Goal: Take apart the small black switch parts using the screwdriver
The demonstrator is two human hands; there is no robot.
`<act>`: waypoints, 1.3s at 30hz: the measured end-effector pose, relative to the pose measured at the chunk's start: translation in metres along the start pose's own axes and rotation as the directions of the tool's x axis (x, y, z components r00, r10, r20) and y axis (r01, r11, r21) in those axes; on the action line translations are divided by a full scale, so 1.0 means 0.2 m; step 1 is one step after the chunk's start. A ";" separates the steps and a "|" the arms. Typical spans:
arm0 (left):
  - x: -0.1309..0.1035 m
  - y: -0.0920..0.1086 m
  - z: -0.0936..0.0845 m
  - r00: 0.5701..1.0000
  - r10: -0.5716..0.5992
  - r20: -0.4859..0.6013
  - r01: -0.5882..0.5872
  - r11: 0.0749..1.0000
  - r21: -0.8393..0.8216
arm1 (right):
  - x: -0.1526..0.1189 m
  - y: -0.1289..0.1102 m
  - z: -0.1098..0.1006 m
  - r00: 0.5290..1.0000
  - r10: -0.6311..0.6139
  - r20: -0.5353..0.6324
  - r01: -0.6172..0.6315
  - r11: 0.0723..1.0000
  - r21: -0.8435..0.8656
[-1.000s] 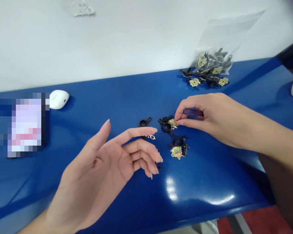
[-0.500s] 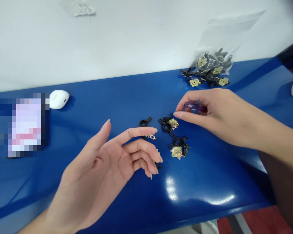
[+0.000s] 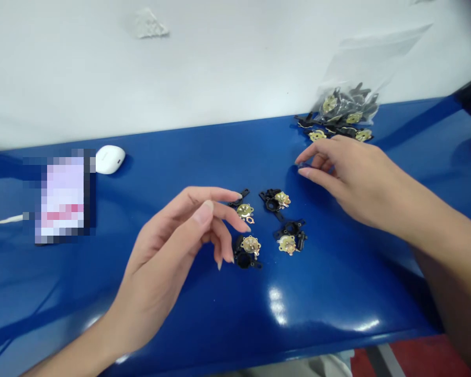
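Note:
My left hand [image 3: 172, 246] is held over the blue table, fingers loosely curled and apart, with nothing in it. Its fingertips hover by a black plastic ring bracket [image 3: 244, 260] and round brass-coloured plates [image 3: 251, 244] with small tabs. To the right lie another black bracket [image 3: 272, 204] with a brass plate [image 3: 282, 199], and a further bracket [image 3: 291, 228] with its plate [image 3: 287, 244] and a small black cylinder [image 3: 302, 241]. My right hand [image 3: 349, 167] is pinched around a small purple see-through piece [image 3: 301, 165], mostly hidden by the fingers, above the table.
A clear plastic bag [image 3: 349, 102] of similar black and brass parts leans on the white wall, with several loose ones [image 3: 317, 135] before it. At left are a phone [image 3: 63, 199] with blurred screen, a white cable [image 3: 3, 221] and a white case [image 3: 110, 159].
My left hand has turned from palm-up to more sideways, uncovering the parts by its fingertips. My right hand has shifted slightly, and less of the purple piece shows. The view has moved a little.

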State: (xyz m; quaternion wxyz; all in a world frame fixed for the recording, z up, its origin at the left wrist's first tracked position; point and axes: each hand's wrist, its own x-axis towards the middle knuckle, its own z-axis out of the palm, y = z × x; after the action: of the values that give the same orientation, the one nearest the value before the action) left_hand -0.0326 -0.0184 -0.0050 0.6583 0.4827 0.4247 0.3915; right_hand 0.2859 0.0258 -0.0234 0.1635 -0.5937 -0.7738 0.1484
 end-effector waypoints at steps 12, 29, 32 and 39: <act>0.12 0.05 -0.08 0.938 0.325 -0.122 -0.209 0.811 0.546 | 0.03 0.06 0.06 0.999 0.032 -0.002 -0.032 0.999 -0.004; 0.10 -0.02 -0.25 0.768 0.368 0.525 -0.634 0.319 0.704 | 0.04 -0.09 0.07 0.958 -0.038 -0.283 -0.015 0.983 -0.184; 0.08 -0.03 -0.25 0.768 0.331 0.549 -0.637 0.297 0.712 | 0.07 -0.07 0.08 0.924 -0.072 -0.375 0.033 0.993 -0.109; 0.08 -0.06 -0.25 0.732 0.288 0.618 -0.682 0.321 0.657 | 0.08 -0.10 0.07 0.871 -0.082 -0.484 0.059 0.996 -0.062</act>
State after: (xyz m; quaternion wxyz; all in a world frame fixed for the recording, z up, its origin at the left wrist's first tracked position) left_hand -0.0735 0.0083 -0.0291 0.2440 0.9147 0.2489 0.2047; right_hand 0.2585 0.0360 -0.0266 0.3443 -0.5870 -0.7322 -0.0288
